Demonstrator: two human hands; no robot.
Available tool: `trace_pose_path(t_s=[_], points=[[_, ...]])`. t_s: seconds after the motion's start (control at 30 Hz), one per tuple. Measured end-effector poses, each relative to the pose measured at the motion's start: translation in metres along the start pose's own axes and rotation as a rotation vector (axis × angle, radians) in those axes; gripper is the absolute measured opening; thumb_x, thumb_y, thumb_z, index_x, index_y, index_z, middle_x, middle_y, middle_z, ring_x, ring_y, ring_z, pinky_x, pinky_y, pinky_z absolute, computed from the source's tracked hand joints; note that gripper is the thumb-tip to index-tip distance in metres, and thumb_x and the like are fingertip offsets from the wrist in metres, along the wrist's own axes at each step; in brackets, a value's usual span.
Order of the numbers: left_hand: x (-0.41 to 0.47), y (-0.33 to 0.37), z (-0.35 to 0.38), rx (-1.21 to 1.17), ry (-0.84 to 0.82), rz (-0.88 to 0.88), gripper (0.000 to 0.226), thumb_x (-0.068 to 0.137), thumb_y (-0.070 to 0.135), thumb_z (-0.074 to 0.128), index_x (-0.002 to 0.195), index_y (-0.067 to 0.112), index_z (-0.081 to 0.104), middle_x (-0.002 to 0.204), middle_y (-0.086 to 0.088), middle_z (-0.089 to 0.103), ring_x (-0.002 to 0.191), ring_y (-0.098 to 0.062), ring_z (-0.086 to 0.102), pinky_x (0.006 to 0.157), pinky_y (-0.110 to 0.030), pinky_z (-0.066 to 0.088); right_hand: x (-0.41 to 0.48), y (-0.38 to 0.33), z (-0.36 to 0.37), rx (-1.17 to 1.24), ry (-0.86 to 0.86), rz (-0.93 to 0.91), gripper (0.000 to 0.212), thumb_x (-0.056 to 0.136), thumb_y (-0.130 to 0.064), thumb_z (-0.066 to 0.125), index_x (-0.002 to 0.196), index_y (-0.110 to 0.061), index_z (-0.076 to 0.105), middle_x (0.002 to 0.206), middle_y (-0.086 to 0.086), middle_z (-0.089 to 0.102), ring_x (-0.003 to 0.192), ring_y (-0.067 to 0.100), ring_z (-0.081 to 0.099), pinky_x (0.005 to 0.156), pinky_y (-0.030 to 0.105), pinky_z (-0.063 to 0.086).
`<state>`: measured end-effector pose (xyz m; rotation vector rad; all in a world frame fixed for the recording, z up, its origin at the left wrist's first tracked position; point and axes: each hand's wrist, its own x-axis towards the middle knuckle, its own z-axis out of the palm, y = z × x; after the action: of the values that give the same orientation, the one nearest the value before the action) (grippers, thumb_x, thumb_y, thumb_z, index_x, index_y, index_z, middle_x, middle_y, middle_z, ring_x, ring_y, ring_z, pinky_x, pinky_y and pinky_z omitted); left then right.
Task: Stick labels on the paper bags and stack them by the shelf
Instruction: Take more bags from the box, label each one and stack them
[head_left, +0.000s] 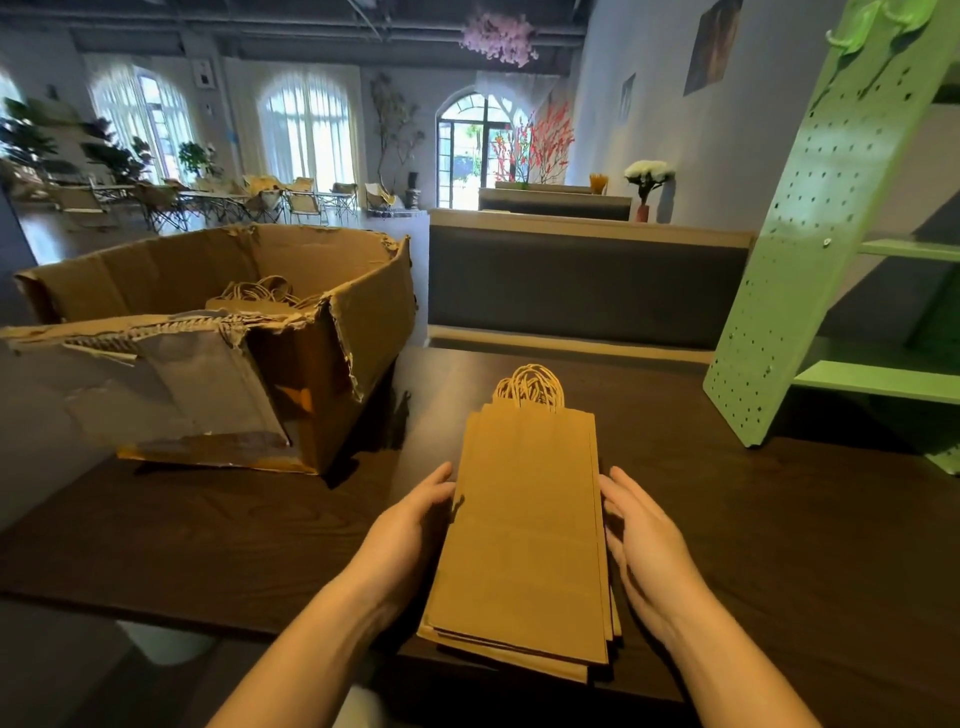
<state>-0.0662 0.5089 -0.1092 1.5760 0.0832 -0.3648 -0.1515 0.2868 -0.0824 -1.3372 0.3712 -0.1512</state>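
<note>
In the head view, a flat stack of brown paper bags (524, 530) lay at lower centre, its twisted handles (530, 387) pointing away and its near end overhanging the edge of the dark wooden table (779, 519). The left hand (410, 525) touched the stack's left edge and the right hand (644, 540) its right edge, both with fingers straight, gripping nothing. The room behind was a bright café with arched windows. A torn cardboard box (208, 332) sat at left on the table with more bags inside. A green perforated shelf (831, 234) stood at right, well apart from the stack, and a padded bench back (582, 280) ran behind the table.
</note>
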Motion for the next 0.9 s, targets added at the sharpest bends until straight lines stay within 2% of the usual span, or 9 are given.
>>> trace_pose_path(t_s=[0.1,0.17,0.2,0.3,0.4,0.47,0.57,0.73,0.9], points=[[0.000,0.005,0.013,-0.039,0.008,-0.031,0.045,0.105,-0.007,0.036,0.145,0.012,0.045,0.124,-0.006,0.059,0.117,-0.028,0.061,0.058,-0.016,0.052,0.004,0.018,0.004,0.112,-0.074,0.103,0.063,0.098,-0.035,0.060,0.155,-0.031,0.032,0.146,-0.002,0.053,0.122,0.023,0.060,0.103,0.049,0.049],[-0.006,0.013,0.021,-0.004,0.021,-0.036,0.054,0.104,-0.003,0.043,0.151,0.023,0.039,0.143,-0.008,0.052,0.135,-0.031,0.051,0.072,-0.021,0.054,0.006,0.023,0.012,0.045,-0.110,0.100,0.056,0.100,-0.034,0.056,0.152,-0.034,0.037,0.136,-0.003,0.062,0.114,0.024,0.066,0.099,0.050,0.052],[-0.013,0.012,0.024,-0.005,-0.003,-0.010,0.057,0.103,0.002,0.046,0.153,0.027,0.035,0.149,-0.008,0.049,0.133,-0.029,0.053,0.077,-0.024,0.053,0.008,0.023,0.016,0.016,-0.122,0.090,0.052,0.101,-0.032,0.055,0.151,-0.035,0.039,0.132,-0.004,0.064,0.113,0.025,0.067,0.098,0.051,0.053],[-0.041,0.012,0.029,-0.102,-0.059,0.065,0.055,0.102,0.012,0.045,0.153,0.031,0.036,0.130,-0.002,0.061,0.104,-0.016,0.064,0.084,-0.032,0.051,0.011,0.016,0.020,0.014,-0.159,0.085,0.039,0.104,-0.027,0.049,0.142,-0.037,0.049,0.124,-0.002,0.069,0.108,0.027,0.069,0.094,0.051,0.055],[-0.042,0.020,0.035,-0.101,-0.036,0.095,0.043,0.103,0.011,0.044,0.140,0.032,0.045,0.108,0.001,0.067,0.104,-0.027,0.065,0.090,-0.039,0.050,0.021,0.012,0.017,0.029,-0.178,0.084,0.040,0.105,-0.026,0.047,0.143,-0.037,0.048,0.118,0.000,0.072,0.105,0.027,0.070,0.093,0.050,0.055],[-0.035,0.023,0.034,-0.086,-0.015,0.069,0.054,0.103,0.015,0.047,0.155,0.026,0.036,0.107,0.002,0.065,0.101,-0.025,0.065,0.083,-0.035,0.052,0.026,0.012,0.016,0.038,-0.151,0.091,0.048,0.105,-0.028,0.047,0.150,-0.040,0.038,0.122,0.000,0.070,0.105,0.027,0.070,0.095,0.053,0.054],[-0.032,0.022,0.035,-0.030,-0.043,0.054,0.057,0.105,0.013,0.047,0.158,0.024,0.031,0.101,0.007,0.064,0.089,-0.017,0.064,0.066,-0.027,0.049,0.028,0.015,0.017,0.070,-0.181,0.081,0.042,0.106,-0.026,0.044,0.143,-0.046,0.043,0.119,-0.001,0.072,0.105,0.027,0.070,0.095,0.052,0.054],[-0.010,0.032,0.027,-0.067,-0.035,0.026,0.059,0.106,0.012,0.044,0.160,0.024,0.026,0.119,-0.004,0.062,0.087,-0.017,0.065,0.055,-0.021,0.051,0.053,0.012,0.031,0.020,-0.204,0.074,0.044,0.107,-0.025,0.042,0.148,-0.043,0.040,0.123,-0.001,0.070,0.107,0.025,0.070,0.096,0.050,0.054],[0.036,0.045,0.014,-0.156,-0.001,0.008,0.060,0.105,0.014,0.046,0.160,0.027,0.027,0.114,-0.002,0.067,0.089,-0.021,0.068,0.055,-0.025,0.053,0.099,0.003,0.055,-0.003,-0.216,0.094,0.045,0.107,-0.026,0.043,0.149,-0.041,0.040,0.124,0.000,0.069,0.107,0.025,0.069,0.094,0.048,0.055]])
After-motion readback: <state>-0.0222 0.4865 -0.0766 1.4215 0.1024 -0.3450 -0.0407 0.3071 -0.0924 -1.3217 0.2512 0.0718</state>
